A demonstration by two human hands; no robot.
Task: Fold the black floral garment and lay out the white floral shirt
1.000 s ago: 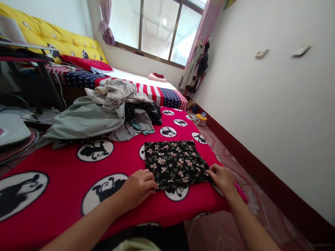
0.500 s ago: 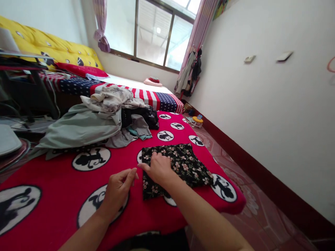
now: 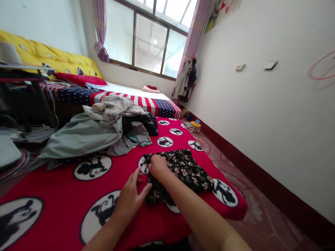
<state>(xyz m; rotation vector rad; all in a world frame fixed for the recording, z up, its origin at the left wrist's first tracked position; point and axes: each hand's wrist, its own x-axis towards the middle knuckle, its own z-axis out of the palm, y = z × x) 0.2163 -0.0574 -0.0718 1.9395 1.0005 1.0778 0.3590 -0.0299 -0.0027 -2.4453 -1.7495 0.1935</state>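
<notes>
Right hand (image 3: pixel 157 166) closed, pinching the floral cloth's (image 3: pixel 187 170) left edge, left hand (image 3: pixel 132 198) open, fingertips touching that edge

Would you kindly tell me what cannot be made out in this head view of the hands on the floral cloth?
- Near-left edge of the floral cloth: covered by the right hand and forearm.
- Left hand: whether its fingertips pinch the cloth is unclear.
- Clothes pile: lower garments are buried.
- White object: cut off by the left edge.
</notes>
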